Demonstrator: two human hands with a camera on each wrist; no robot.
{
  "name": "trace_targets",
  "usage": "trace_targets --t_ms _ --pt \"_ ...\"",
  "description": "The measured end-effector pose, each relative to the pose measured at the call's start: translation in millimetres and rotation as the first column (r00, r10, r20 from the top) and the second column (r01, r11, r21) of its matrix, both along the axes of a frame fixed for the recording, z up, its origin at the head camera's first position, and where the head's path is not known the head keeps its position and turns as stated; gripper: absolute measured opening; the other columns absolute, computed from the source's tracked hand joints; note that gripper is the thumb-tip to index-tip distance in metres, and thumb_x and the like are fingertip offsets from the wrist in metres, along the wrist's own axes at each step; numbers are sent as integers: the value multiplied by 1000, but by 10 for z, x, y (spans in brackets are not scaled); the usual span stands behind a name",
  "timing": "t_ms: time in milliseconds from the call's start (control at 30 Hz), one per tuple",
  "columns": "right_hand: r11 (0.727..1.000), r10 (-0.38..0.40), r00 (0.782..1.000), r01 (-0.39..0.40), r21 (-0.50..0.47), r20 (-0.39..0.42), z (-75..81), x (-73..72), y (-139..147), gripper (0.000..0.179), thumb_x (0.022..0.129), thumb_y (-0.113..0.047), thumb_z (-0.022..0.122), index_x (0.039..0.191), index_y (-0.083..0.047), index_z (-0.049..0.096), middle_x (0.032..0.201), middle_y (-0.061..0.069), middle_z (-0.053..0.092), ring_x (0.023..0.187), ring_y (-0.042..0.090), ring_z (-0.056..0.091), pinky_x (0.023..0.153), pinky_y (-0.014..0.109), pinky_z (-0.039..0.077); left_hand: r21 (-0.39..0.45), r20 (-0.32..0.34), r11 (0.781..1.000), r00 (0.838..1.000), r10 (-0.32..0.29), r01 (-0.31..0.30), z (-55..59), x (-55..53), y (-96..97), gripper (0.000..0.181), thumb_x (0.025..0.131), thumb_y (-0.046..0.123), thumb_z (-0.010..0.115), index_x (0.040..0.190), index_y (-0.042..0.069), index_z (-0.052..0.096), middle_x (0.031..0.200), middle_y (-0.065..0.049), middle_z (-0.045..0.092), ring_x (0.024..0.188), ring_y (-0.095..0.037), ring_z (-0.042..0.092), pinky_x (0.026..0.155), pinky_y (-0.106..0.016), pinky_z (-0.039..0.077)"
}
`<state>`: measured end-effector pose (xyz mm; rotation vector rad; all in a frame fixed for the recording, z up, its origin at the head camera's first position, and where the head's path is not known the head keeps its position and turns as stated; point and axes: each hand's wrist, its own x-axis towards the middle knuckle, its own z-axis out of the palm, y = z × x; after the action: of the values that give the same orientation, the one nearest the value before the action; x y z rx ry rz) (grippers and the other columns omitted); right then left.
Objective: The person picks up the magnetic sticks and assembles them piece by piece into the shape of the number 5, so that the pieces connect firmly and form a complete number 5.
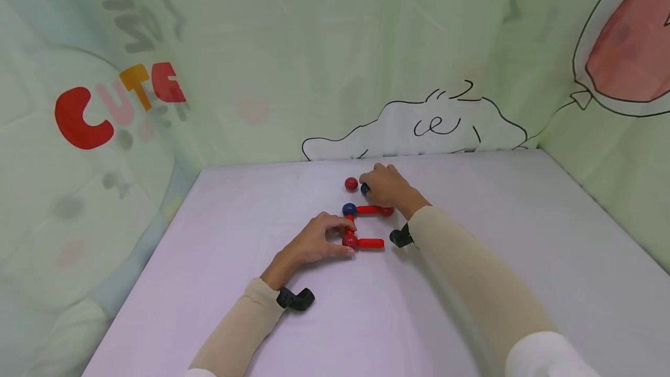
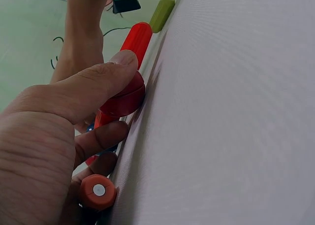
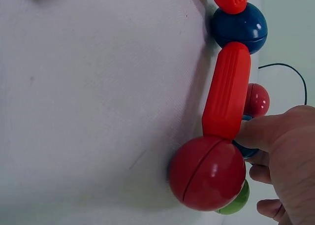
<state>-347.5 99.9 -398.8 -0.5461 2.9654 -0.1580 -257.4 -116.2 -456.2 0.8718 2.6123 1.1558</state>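
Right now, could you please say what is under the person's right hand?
In the head view, a glossy blue ball and glossy red ball peek from under the right hand, which hides the rest.

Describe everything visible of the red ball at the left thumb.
The red ball looks like smooth plastic, with a seam. The left hand has its thumb against it, hiding part. It sits on the table, joining two red rods at a corner: one points right, the other leads away to a blue ball.

On the bench (image 1: 251, 214): near ball (image 1: 349, 242), near rod (image 1: 371, 244) off its right. Far ball (image 1: 349, 209) behind it, far rod (image 1: 368, 210) running right to end ball (image 1: 387, 212). Loose ball (image 1: 351, 184) behind far ball, held ball (image 1: 364, 189) right of it.
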Motion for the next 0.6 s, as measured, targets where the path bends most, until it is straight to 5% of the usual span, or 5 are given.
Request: trace_targets --t_ms 367,600 --pt "996 77 997 -76 43 -14 -7 36 -6 49 91 -19 77 137 -12 62 120 10 67 112 28 54 101 46 45 9 14 1000 1000 -8 8 8 13 8 41 81 30 87 119 27 72 107 11 61 108 -13 50 92 -36 47" --pt "996 43 997 -47 -69 -59 23 109 47 44 91 -17 76 133 -10 64 126 11 67 116 30 54 104 50 43 15 -4 1000 1000 -15 15 5 9 6 40 80 31 87 117 27 72 106 12 61 108 -12 51 92 -36 47"
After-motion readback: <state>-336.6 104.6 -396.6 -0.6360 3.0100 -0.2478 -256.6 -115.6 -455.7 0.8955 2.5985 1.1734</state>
